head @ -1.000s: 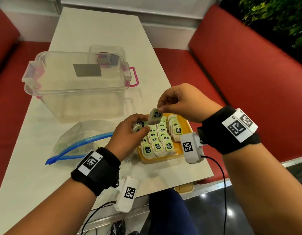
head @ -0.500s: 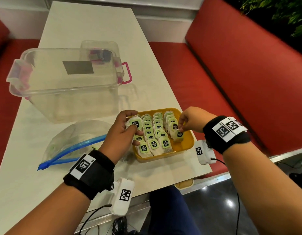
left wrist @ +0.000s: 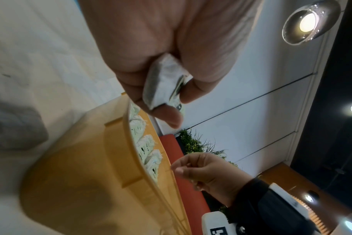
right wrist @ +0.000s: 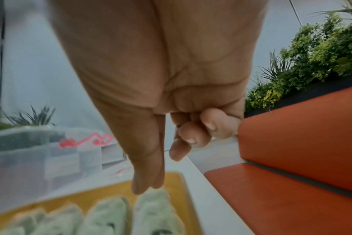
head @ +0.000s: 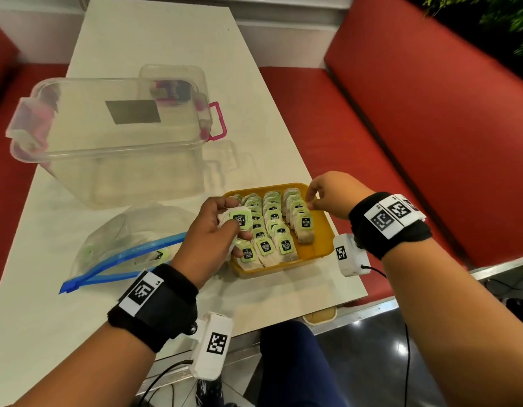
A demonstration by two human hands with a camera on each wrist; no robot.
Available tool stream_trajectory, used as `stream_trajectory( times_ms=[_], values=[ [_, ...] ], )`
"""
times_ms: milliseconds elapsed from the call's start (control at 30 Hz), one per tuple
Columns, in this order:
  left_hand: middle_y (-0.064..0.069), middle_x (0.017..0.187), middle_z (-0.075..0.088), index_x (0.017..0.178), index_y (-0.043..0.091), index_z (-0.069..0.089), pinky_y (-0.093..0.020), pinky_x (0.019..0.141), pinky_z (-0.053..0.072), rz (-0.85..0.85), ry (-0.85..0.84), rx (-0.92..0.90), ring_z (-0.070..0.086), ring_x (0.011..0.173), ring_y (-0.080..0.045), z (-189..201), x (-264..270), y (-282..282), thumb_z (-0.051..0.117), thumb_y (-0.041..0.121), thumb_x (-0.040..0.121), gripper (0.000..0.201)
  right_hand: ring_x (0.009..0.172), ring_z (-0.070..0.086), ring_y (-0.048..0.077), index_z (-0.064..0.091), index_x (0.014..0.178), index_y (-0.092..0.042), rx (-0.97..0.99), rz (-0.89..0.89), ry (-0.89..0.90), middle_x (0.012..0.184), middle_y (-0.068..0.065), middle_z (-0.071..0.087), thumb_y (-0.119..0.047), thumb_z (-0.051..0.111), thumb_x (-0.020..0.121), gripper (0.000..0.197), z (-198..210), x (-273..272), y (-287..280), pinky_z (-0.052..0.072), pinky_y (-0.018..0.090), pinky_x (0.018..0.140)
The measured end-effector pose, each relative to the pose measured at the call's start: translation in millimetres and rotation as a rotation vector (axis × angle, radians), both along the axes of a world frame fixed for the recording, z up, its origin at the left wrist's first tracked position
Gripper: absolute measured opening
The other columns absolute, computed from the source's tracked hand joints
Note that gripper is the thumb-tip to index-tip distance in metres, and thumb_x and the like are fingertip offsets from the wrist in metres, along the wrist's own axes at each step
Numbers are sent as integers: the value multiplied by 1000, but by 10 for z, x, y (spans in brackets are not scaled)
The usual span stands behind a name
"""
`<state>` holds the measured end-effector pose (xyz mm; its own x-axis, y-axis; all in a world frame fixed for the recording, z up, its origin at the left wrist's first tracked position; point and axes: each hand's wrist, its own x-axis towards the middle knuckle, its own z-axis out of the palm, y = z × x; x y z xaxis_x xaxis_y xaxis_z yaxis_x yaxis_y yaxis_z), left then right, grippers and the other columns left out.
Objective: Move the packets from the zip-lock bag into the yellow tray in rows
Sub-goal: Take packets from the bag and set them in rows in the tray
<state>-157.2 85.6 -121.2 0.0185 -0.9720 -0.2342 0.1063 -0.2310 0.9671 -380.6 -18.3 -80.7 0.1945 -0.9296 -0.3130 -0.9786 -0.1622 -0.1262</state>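
Observation:
The yellow tray (head: 323, 249) sits at the table's near right and holds several rows of tea-bag packets (head: 272, 227) with green tags. My left hand (head: 225, 227) hovers over the tray's left side and grips a small bunch of packets (head: 240, 219); in the left wrist view the thumb and fingers pinch the held packets (left wrist: 163, 85). My right hand (head: 311, 201) hangs above the tray's right rim, its fingers curled, thumb and forefinger touching with nothing between them. The zip-lock bag (head: 128, 242) with a blue seal lies left of the tray, a packet or two inside.
A clear plastic box (head: 107, 142) with pink latches stands behind the bag and tray. A red bench (head: 415, 136) runs along the table's right side. The table's near edge (head: 313, 301) is close in front of the tray.
My right hand brought a packet down from above the tray, set it at the front of the right row, and drew back empty. My left hand stayed over the tray's left side.

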Motion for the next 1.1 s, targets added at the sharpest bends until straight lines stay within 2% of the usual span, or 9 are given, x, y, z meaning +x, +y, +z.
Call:
stream_trajectory(
  times_ms=[100, 267, 433, 567, 667, 733, 867, 967, 1100],
  values=[
    [3, 113, 59, 112, 19, 49, -27, 47, 47, 5, 10, -2, 68, 74, -13, 13, 0, 20, 47, -1, 96, 26, 68, 53, 8, 71, 94, -21, -61, 59, -125, 80, -7, 60, -34, 65, 88, 16, 137, 98, 130, 35, 22, 54],
    [-2, 112, 63, 111, 23, 50, -29, 49, 49, 8, 29, -39, 68, 75, -15, 82, -1, 53, 53, 7, 96, 23, 64, 55, 4, 71, 89, -21, -14, 173, -421, 73, -8, 65, -45, 66, 84, 25, 288, 505, 485, 40, 20, 57],
    [-1, 102, 67, 108, 22, 51, -30, 50, 50, -1, 59, -69, 68, 75, -17, 157, 29, 121, 54, 8, 96, 19, 66, 65, 16, 67, 85, -15, -66, 108, -668, 72, 1, 68, -24, 68, 86, 9, 241, 729, 645, 56, 40, 66],
    [-4, 95, 68, 102, 22, 55, -27, 48, 46, -2, 37, -52, 66, 70, -16, 155, 114, 168, 52, 9, 96, 14, 64, 70, 15, 60, 89, -12, -95, 41, -783, 74, 5, 69, -16, 60, 91, 4, 316, 751, 662, 52, 37, 55],
    [-4, 95, 69, 94, 20, 59, -26, 45, 41, -11, -5, -71, 63, 62, -13, 128, 165, 213, 57, 11, 94, 10, 64, 68, 18, 64, 94, -13, -130, 65, -777, 77, 8, 69, -12, 56, 93, 7, 429, 733, 647, 51, 39, 58],
    [0, 100, 67, 102, 20, 62, -26, 44, 42, -24, -28, -95, 63, 60, -13, 141, 181, 236, 65, 15, 90, 13, 67, 65, 21, 68, 95, -17, -155, 97, -727, 79, 4, 69, -12, 56, 94, 13, 515, 712, 634, 54, 37, 64],
    [8, 107, 68, 115, 27, 63, -22, 48, 44, -59, -68, -137, 63, 62, -12, 241, 203, 229, 73, 23, 84, 33, 64, 57, 6, 73, 96, -23, -142, 209, -568, 76, -8, 67, -19, 61, 91, 13, 679, 741, 637, 44, 22, 60],
    [12, 94, 70, 105, 29, 68, -21, 49, 44, -111, -123, -159, 64, 63, -10, 305, 167, 222, 75, 25, 82, 25, 65, 58, 3, 74, 94, -21, -128, 264, -506, 76, -7, 69, -22, 68, 86, 9, 785, 819, 644, 42, 14, 60],
    [8, 73, 68, 93, 20, 71, -17, 50, 44, -121, -123, -198, 62, 60, -3, 344, 97, 232, 76, 21, 81, 13, 61, 60, -2, 74, 87, -18, -126, 308, -466, 71, -9, 69, -24, 73, 82, 8, 898, 909, 660, 42, 7, 56]
  ],
)
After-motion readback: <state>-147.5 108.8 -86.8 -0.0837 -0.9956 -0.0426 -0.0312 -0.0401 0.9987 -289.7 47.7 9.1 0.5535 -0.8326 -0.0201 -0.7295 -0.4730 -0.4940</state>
